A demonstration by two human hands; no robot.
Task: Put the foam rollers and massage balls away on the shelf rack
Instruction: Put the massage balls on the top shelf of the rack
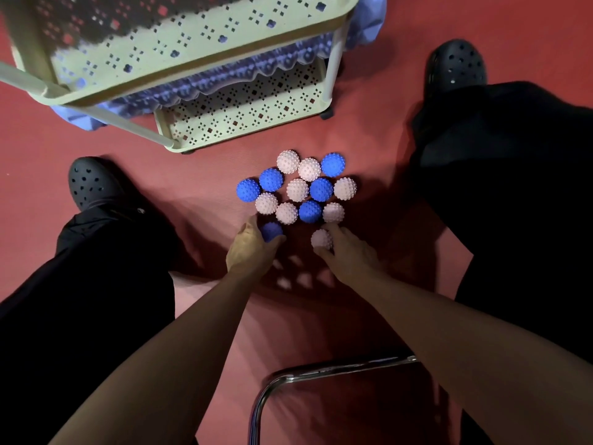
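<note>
Several spiky massage balls, blue and pale pink, lie clustered on the red floor mat (298,189) in front of the cream shelf rack (199,49). My left hand (252,248) is closed around a blue ball (272,230) at the cluster's near edge. My right hand (348,252) grips a pink ball (321,239) with thumb and fingers. A blue knobbly foam roller (224,80) lies on the rack's middle tier, partly hidden by the top tray.
The rack's bottom tier (250,114) shows bare perforated plastic. My feet in black clogs stand left (93,184) and right (455,67) of the balls. A chrome chair frame (288,380) sits below my arms. Red mat (369,133) surrounds the pile.
</note>
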